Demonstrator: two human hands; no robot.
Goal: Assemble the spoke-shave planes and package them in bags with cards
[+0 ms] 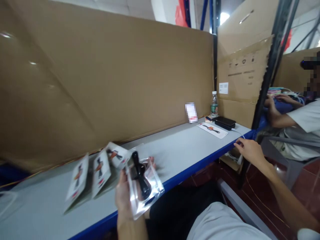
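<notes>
My left hand (123, 196) is closed around a clear plastic package (156, 188) above the table's front edge. Inside the package lies a black handled tool (143, 183) with a rounded end; its exact kind is unclear. Just left of it, several white printed cards (101, 170) stand tilted on the table, each picturing a dark tool with something orange. My right hand (250, 151) is out to the right, by the table's blue edge. Its fingers are loosely bent and slightly apart, and nothing shows in them. A thin white cable (238, 132) runs close behind those fingers.
A grey table (180, 150) with a blue edge runs below a cardboard wall (130, 73). Toward its right end are a flat printed card (212, 130), black devices (225, 122), a water bottle (214, 106) and a leaning, blurred-out screen (191, 112). Another person (297, 116) sits far right.
</notes>
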